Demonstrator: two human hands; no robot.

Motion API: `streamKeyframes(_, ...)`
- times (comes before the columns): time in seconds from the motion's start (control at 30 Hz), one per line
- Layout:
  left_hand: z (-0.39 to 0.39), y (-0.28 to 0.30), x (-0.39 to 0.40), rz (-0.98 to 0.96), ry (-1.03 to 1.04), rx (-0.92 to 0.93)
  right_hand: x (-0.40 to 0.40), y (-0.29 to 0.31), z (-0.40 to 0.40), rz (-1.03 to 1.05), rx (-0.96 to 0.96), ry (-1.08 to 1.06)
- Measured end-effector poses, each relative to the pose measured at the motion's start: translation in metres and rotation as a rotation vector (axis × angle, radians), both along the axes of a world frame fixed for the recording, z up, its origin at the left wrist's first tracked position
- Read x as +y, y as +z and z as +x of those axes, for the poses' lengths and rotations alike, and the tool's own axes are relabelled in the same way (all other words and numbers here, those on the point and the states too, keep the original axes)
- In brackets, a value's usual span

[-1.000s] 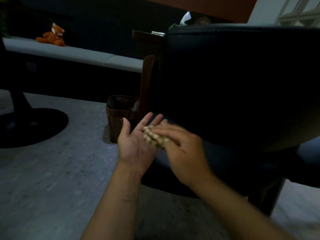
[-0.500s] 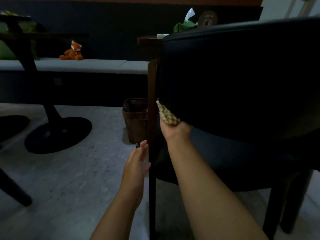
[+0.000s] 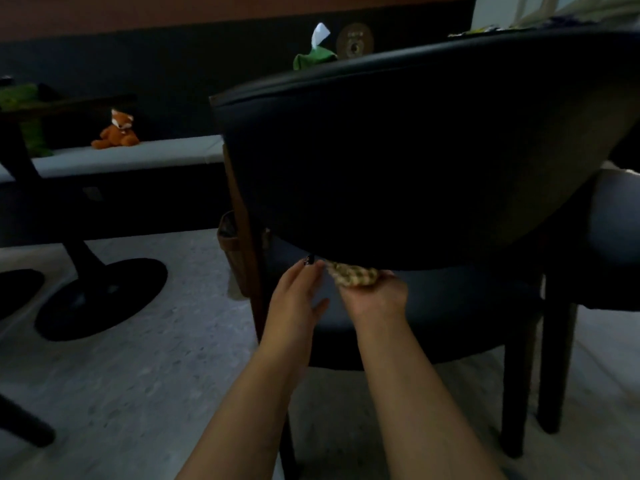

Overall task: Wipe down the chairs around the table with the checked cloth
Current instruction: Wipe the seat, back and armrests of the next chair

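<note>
Dark, smooth upholstery covers the chair (image 3: 398,161); the left hand (image 3: 294,296) hangs released beside the right hand (image 3: 372,299), whose grip bunches the checked cloth (image 3: 353,274) against the backrest's lower edge. That wad could snag on the edge above the grip and slip loose. Left of the grip, grey floor (image 3: 138,375), a toy fox (image 3: 117,129) on a bench (image 3: 145,155).

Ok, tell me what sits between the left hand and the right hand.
In the head view, only the checked cloth, bunched in the right hand; the left hand reaches its end.
</note>
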State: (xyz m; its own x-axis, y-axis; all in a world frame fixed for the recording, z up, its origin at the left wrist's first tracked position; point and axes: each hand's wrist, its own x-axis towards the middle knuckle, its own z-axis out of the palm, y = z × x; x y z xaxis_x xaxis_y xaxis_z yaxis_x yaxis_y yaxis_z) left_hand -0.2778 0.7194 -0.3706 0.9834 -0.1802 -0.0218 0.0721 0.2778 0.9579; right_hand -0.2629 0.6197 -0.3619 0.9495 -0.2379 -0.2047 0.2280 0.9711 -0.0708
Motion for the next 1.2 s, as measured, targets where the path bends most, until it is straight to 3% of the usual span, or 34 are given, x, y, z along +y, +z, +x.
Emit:
streamKeyframes(0.1, -0.006, 0.001, -0.026, -0.044, -0.046, 0.002, -0.035, 0.002, -0.017, 0.014, 0.051, 0.036)
streamKeyframes(0.37, -0.023, -0.009, -0.079, -0.393, -0.100, -0.053, -0.121, 0.015, -0.046, -0.039, 0.184, 0.151)
streamKeyframes(0.57, -0.031, 0.002, -0.127, -0.609, -0.104, 0.001, -0.177, 0.038, -0.054, -0.131, 0.366, -0.143)
streamKeyframes(0.77, -0.026, -0.001, -0.138, -0.595, -0.023, -0.015, -0.187, 0.045, -0.031, -0.345, 0.495, -0.466)
streamKeyframes(0.97, -0.023, -0.003, -0.136, -0.559, -0.045, 0.023, -0.218, 0.035, -0.010, -0.635, 0.498, -0.700)
streamKeyframes(1.07, -0.022, -0.004, -0.135, -0.544, -0.069, 0.046, -0.239, 0.042, -0.008, -0.723, 0.431, -0.676)
streamKeyframes(1.2, -0.020, -0.005, -0.134, -0.500, -0.046, 0.051, -0.262, 0.060, -0.009, -0.976, 0.512, -0.613)
